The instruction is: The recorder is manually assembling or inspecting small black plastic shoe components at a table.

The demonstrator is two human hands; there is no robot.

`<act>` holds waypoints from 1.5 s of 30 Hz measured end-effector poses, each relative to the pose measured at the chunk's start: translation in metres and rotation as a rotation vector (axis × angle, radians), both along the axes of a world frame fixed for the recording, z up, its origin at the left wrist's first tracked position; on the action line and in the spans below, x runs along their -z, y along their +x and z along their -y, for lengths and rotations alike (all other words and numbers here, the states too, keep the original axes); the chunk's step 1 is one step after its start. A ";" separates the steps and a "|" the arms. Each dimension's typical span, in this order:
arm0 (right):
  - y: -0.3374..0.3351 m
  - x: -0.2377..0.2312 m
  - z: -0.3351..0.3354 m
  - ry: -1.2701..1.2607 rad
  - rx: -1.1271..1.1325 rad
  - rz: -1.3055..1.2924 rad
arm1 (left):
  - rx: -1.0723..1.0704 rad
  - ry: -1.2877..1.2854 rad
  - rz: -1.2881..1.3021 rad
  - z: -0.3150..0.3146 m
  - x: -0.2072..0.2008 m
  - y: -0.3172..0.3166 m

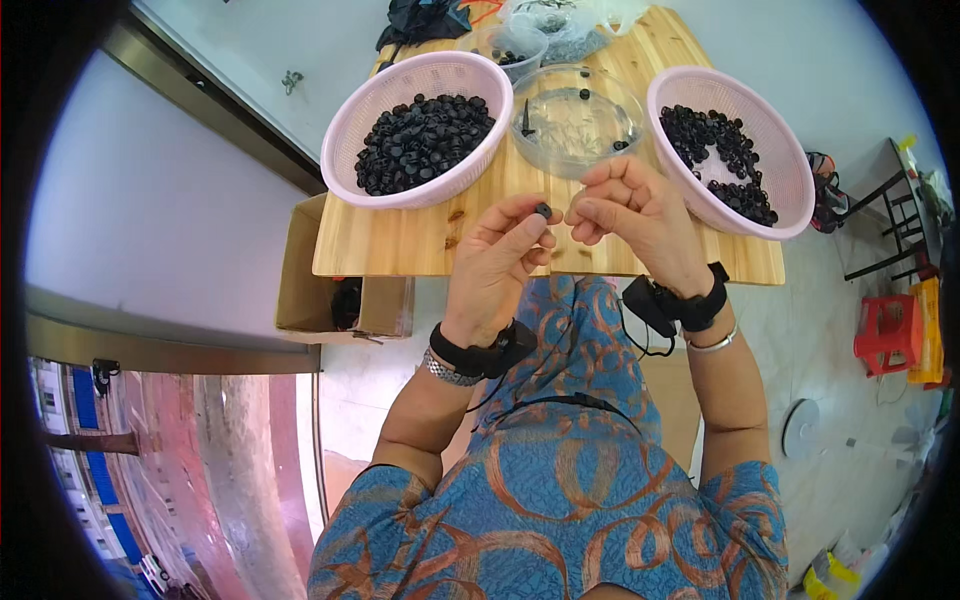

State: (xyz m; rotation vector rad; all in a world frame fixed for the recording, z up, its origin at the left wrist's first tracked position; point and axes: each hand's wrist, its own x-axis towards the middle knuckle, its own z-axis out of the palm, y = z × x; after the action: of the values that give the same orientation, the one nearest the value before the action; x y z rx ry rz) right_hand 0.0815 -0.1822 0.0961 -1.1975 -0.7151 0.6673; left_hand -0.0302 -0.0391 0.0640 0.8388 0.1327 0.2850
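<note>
Over the table's near edge, my left hand (pixel 492 265) pinches a small round black plastic part (pixel 543 210) between thumb and fingertips. My right hand (pixel 645 215) is close beside it, thumb and fingers pressed together. Whatever lies in that right pinch, if anything, is too small to make out. The two hands' fingertips nearly meet. Beyond them stands a clear round plastic dish (pixel 570 160) with a few small black pieces and a thin dark pointed object in it. A pink basket (pixel 345 120) heaped with black parts is on the left; another pink basket (pixel 790 170), less full, is on the right.
At the back of the wooden table (pixel 660 45) are a clear tub (pixel 535 60), clear plastic bags (pixel 575 40) and a black bag (pixel 425 20). A cardboard box (pixel 300 270) stands below the left edge. A red stool (pixel 887 335) is off to the right.
</note>
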 end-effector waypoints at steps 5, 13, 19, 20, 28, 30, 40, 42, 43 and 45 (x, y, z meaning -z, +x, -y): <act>-0.015 0.004 0.012 -0.019 0.079 0.093 | 0.017 0.043 0.017 0.010 -0.001 0.000; -0.023 0.002 0.016 -0.029 0.237 0.467 | -0.036 0.236 -0.013 0.021 -0.007 0.000; -0.024 0.000 0.021 -0.037 0.271 0.470 | -0.050 0.281 -0.026 0.029 -0.009 0.000; -0.025 0.000 0.022 -0.036 0.272 0.471 | -0.034 0.280 -0.033 0.029 -0.009 0.000; -0.026 -0.001 0.023 -0.147 0.486 1.214 | -0.063 0.454 -0.035 0.033 -0.010 0.004; -0.020 0.002 0.021 -0.126 0.447 1.158 | -0.091 0.517 0.009 0.034 -0.008 0.006; -0.002 0.000 0.062 0.044 0.365 0.107 | 0.089 0.036 -0.044 0.035 -0.009 0.019; 0.007 -0.019 0.081 -0.045 0.460 0.390 | 0.097 -0.020 -0.055 0.033 -0.007 0.018; 0.014 -0.032 0.090 -0.135 0.481 0.532 | 0.112 -0.023 -0.055 0.031 -0.005 0.017; 0.035 -0.058 0.106 -0.326 0.486 0.843 | 0.093 -0.011 -0.049 0.030 -0.001 0.015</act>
State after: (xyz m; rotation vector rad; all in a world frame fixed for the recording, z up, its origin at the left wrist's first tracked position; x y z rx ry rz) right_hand 0.1162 -0.2883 0.1543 -1.9022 -0.9693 -0.1747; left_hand -0.0148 -0.0687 0.0655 0.8384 0.1405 0.1758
